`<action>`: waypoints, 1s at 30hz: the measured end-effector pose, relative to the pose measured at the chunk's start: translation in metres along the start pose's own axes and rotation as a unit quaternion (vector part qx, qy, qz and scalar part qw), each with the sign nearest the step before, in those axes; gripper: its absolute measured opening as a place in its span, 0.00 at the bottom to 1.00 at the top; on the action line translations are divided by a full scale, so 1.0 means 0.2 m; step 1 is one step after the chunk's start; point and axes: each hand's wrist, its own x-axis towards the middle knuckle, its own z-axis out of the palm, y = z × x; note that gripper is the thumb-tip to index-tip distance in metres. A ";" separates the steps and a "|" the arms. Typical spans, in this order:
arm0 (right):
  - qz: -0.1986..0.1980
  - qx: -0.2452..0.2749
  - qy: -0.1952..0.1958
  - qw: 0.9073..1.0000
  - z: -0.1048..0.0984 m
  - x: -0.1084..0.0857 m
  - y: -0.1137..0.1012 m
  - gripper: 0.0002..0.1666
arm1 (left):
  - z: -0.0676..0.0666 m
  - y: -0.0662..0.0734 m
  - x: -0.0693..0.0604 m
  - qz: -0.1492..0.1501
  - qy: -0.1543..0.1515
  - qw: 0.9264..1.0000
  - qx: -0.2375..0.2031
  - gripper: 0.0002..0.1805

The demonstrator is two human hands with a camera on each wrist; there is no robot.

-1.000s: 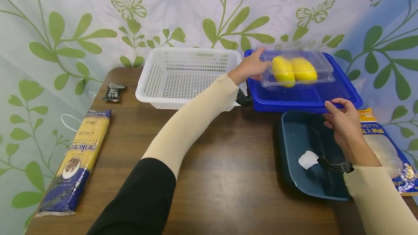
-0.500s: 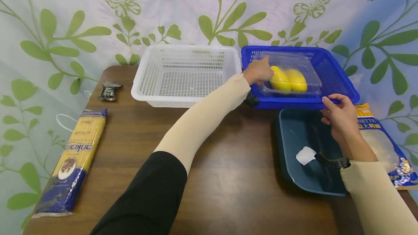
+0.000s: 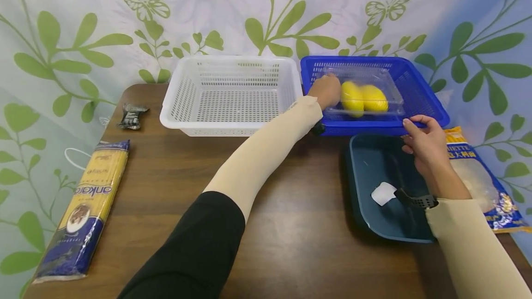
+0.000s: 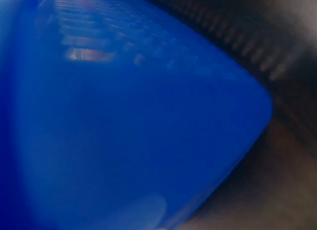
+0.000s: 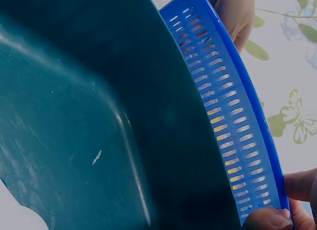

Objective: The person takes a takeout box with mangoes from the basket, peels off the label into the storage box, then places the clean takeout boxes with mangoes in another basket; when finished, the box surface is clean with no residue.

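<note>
In the head view, a clear plastic box [image 3: 392,87] with yellow, lemon-like fruits [image 3: 374,98] in it lies inside the blue basket [image 3: 425,87]. My left hand [image 3: 325,90] grips the left end of this box, down inside the basket; its fingertips are mostly hidden. With thumb and fingers, my right hand [image 3: 428,144] pinches the basket's front rim near the right corner. The right wrist view shows that thumb [image 5: 270,219] against the slotted blue wall. The left wrist view is blurred and filled by the basket's wall [image 4: 148,116].
A dark teal tub [image 3: 365,188] stands under my right forearm, a white scrap [image 3: 383,193] visible in it. A white basket [image 3: 172,105] stands left of the blue one. Spaghetti [image 3: 85,206] and a small black packet [image 3: 132,116] lie left; a pasta bag [image 3: 478,179] lies right.
My left hand has lowered the plastic box into the blue basket and a little toward the left, and its pointing forefinger has curled in. The right hand stays at the basket's rim.
</note>
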 end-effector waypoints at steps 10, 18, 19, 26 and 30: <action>-0.025 -0.017 -0.023 0.999 0.09 0.03 0.02 0.22 | 0.06 -0.10 -0.01 0.013 0.045 0.999 0.024 0.27; -0.028 -0.092 0.000 0.995 0.05 0.02 0.03 0.22 | -0.03 -0.05 -0.27 0.055 0.011 0.996 0.068 0.34; -0.033 -0.126 0.008 0.991 0.04 0.02 0.03 0.20 | -0.04 -0.06 -0.33 0.073 0.019 0.994 0.077 0.34; -0.105 -0.350 0.078 0.927 0.05 -0.05 0.03 0.27 | -0.01 -0.19 -0.81 0.194 0.057 0.977 0.065 0.35; -0.168 -0.394 0.103 0.898 0.08 -0.15 0.02 0.31 | 0.04 -0.32 -1.01 0.207 0.089 0.973 0.048 0.34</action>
